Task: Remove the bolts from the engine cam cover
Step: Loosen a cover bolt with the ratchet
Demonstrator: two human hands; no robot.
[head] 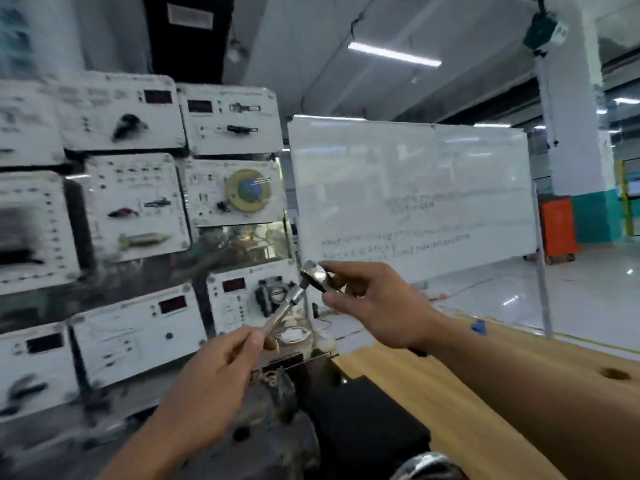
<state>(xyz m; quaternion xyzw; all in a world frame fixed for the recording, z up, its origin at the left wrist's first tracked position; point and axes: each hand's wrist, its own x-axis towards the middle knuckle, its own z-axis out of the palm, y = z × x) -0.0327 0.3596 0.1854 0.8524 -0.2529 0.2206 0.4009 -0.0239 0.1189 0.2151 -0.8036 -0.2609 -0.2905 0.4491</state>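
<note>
Before stacked panels point(131, 216), right hand point(377, 303) grips ratchet point(317, 277), left hand point(211, 386) its extension point(284, 311)

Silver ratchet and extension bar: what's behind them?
Behind: the white whiteboard, lower-left corner, and a white instrument panel with a red display. The right hand covers the silver ratchet handle; the left hand hides the lower end of the silver extension bar.

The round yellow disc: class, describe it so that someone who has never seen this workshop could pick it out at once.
Left of the whiteboard stands a wall of white instrument panels. The yellow disc sits on the second panel down in the column nearest the whiteboard. It alone is round and yellow, with a blue centre.
</note>
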